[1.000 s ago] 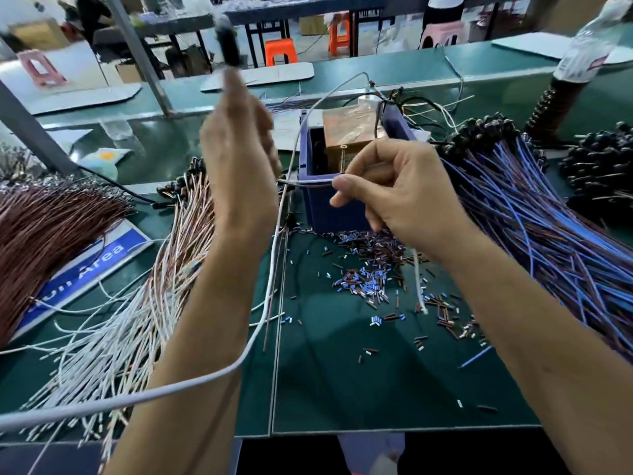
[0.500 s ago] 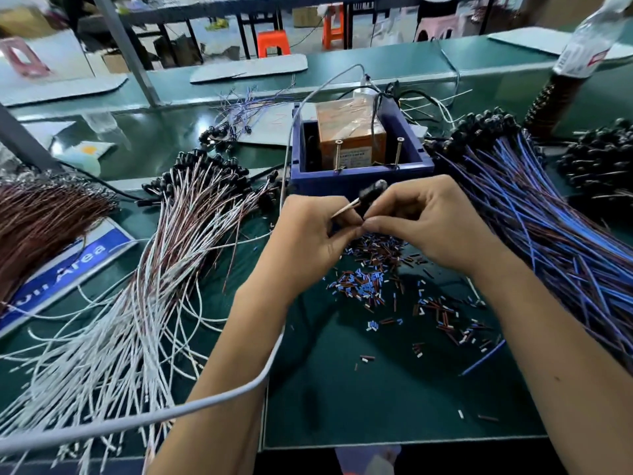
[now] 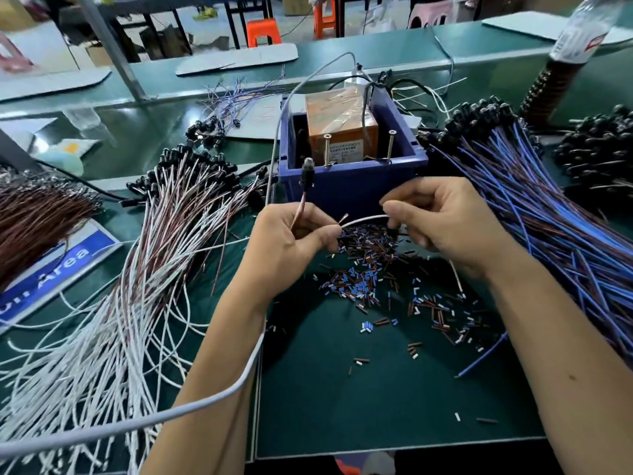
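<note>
The worktop was dark green, the box deep blue, its block orange. Left of the box the loose wires were white and brown; right of it the bundle was blue and purple. The looped wire was white.

Green workbenches – orange stools on the floor behind.

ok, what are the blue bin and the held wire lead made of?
The blue bin looks like moulded plastic: thick even walls, dull sheen. The wire lead has white flexible insulation, probably plastic, since it curves smoothly; its black end cap could be plastic or rubber.
</note>
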Motion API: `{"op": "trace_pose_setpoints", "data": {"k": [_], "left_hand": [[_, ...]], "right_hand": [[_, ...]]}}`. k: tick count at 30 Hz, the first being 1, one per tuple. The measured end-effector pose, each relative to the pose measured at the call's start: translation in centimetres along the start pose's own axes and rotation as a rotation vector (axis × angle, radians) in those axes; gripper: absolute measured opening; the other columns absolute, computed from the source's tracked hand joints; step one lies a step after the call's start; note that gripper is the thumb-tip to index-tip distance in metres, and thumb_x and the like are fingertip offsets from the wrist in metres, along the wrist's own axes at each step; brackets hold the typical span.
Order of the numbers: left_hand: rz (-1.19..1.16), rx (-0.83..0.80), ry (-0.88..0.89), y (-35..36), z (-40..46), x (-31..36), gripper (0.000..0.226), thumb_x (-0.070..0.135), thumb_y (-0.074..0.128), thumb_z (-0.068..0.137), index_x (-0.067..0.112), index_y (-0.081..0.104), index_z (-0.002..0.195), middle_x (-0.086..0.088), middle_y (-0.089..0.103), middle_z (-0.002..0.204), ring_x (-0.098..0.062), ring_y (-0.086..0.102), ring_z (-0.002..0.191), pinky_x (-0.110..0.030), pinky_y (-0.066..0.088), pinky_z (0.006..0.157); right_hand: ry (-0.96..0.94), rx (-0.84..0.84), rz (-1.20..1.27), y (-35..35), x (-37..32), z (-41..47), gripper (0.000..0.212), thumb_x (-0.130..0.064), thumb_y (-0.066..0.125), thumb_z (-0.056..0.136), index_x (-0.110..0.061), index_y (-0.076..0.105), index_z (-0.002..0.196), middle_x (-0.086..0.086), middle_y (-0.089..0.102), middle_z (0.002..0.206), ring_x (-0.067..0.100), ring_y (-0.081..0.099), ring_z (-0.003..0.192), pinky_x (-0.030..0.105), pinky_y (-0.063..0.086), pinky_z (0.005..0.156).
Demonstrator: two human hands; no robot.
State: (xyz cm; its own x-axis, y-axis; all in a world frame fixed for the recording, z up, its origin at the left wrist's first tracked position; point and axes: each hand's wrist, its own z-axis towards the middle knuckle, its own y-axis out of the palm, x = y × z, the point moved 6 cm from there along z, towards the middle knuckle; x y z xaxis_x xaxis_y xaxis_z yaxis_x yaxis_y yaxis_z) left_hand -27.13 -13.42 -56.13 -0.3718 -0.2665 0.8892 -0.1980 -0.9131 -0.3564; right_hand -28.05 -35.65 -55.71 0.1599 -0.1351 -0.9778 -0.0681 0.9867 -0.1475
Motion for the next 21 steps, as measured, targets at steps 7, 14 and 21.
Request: {"op": "trace_pose_setpoints", "data": {"k": [7,14,21], "left_hand": [[-0.110,0.029,-0.058,-0.2,0.1,-0.4,0.015,0.003,0.073,0.092,0.012,0.073,0.079,-0.001,0.075,0.067,0.001,0.047,0.044,-0.011,0.035,0.046],[-0.441,0.072,0.021,-0.2,-0.3,1.3,0.006,0.005,0.071,0.088,0.007,0.074,0.084,-0.017,0.076,0.110,0.004,0.052,0.050,-0.007,0.038,0.051],[-0.778,-0.015,0.056,-1.1,-0.6,3.3,0.031,0.003,0.053,0.096,0.015,0.077,0.082,-0.024,0.066,0.132,-0.005,0.018,0.042,-0.011,0.022,0.040]], "right_hand": [[0.043,-0.464,0.325,0.0,-1.3,-1.7,0.028,-0.032,0.069,0.095,-0.013,0.073,0.116,0.019,0.075,0.095,0.015,0.062,0.055,0.018,0.046,0.042],[-0.151,-0.410,0.536,0.1,-2.6,-1.8,0.034,-0.027,0.074,0.090,-0.013,0.076,0.121,0.011,0.078,0.114,0.013,0.066,0.069,0.018,0.051,0.062],[0.045,-0.472,0.421,1.9,-2.1,-2.3,0.044,-0.058,0.069,0.090,-0.015,0.079,0.083,0.009,0.071,0.060,0.010,0.055,0.035,0.013,0.039,0.037]]}}
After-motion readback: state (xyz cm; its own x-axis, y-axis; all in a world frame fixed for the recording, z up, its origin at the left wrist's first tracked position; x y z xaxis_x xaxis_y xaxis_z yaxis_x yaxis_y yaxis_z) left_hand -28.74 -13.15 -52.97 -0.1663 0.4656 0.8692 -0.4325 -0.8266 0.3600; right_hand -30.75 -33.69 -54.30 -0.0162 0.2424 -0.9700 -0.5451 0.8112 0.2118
